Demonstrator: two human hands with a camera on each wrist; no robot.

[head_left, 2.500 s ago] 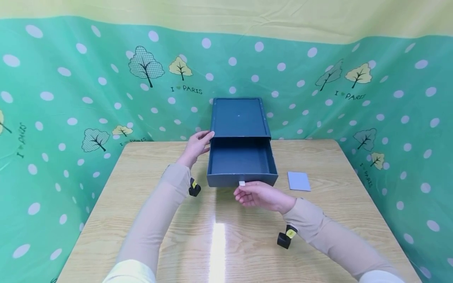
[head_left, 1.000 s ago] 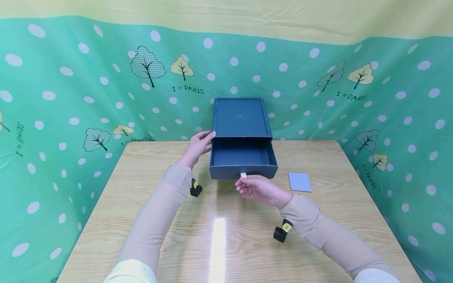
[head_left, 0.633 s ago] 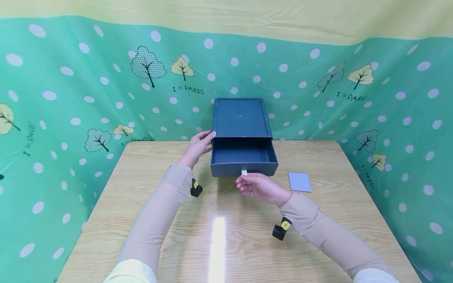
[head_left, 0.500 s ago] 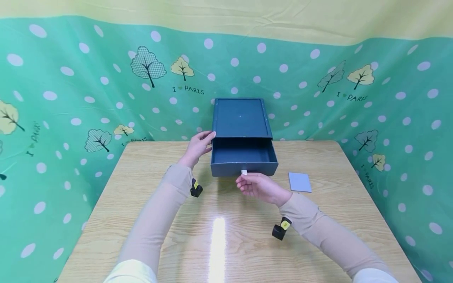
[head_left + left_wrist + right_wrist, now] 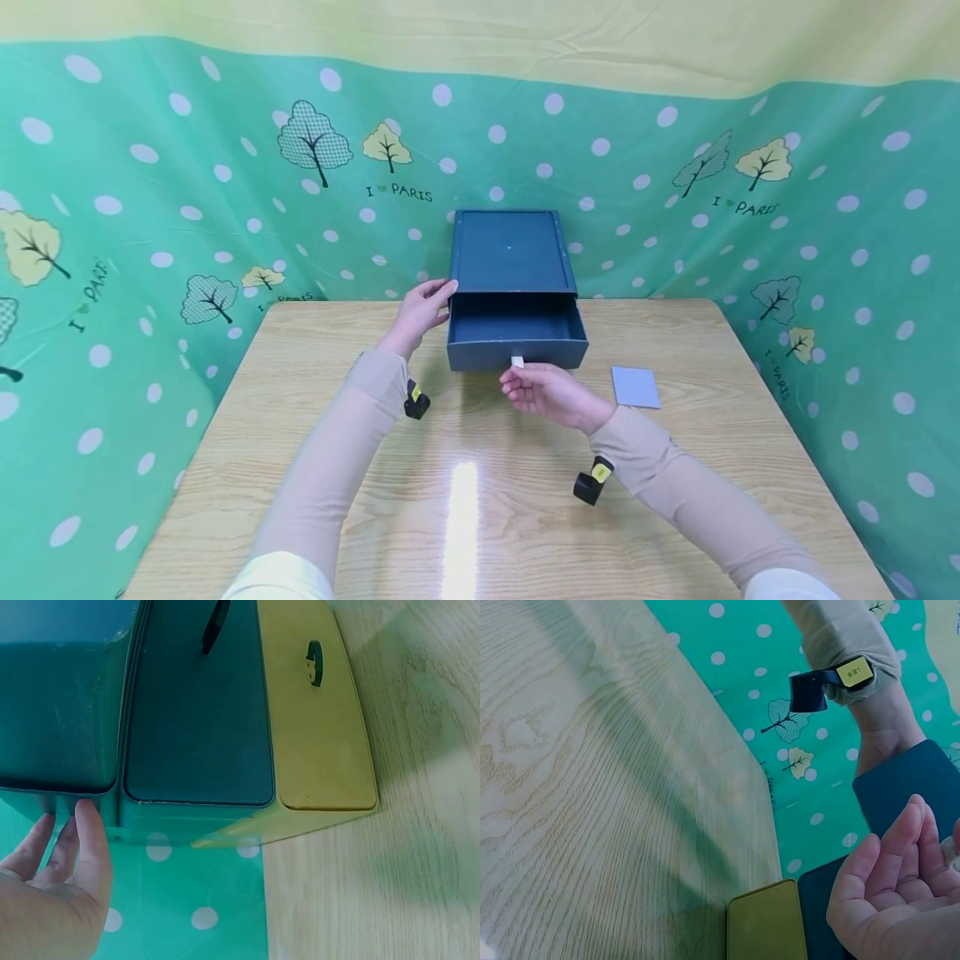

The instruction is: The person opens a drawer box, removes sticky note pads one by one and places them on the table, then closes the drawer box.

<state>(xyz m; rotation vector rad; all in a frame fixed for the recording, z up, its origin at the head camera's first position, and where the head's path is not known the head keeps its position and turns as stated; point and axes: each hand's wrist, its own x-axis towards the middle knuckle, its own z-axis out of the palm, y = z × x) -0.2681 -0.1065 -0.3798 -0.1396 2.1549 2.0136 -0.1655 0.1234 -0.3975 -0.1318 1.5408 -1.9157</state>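
A small dark blue drawer cabinet point(image 5: 512, 250) stands at the back of the table with its top drawer point(image 5: 517, 355) pulled part way out. Nothing shows inside the visible part of this drawer. My right hand point(image 5: 553, 395) pinches the small white handle point(image 5: 517, 362) on the drawer front between thumb and fingers. In the right wrist view its other fingers are loosely bent. My left hand point(image 5: 420, 312) rests its extended fingers against the cabinet's left side, by the upper front corner. The left wrist view shows these fingertips point(image 5: 87, 810) touching the side wall.
Below the open drawer sit a closed dark drawer point(image 5: 199, 712) and a closed yellow one point(image 5: 322, 735). A flat light-blue square point(image 5: 635, 387) lies on the wooden table point(image 5: 360, 533) right of the cabinet. A green dotted cloth point(image 5: 420, 208) hangs behind and at both sides.
The top drawer has slid back toward the cabinet, so less of its inside shows. My right hand has moved forward with the handle; my left hand has stayed at the cabinet's side.
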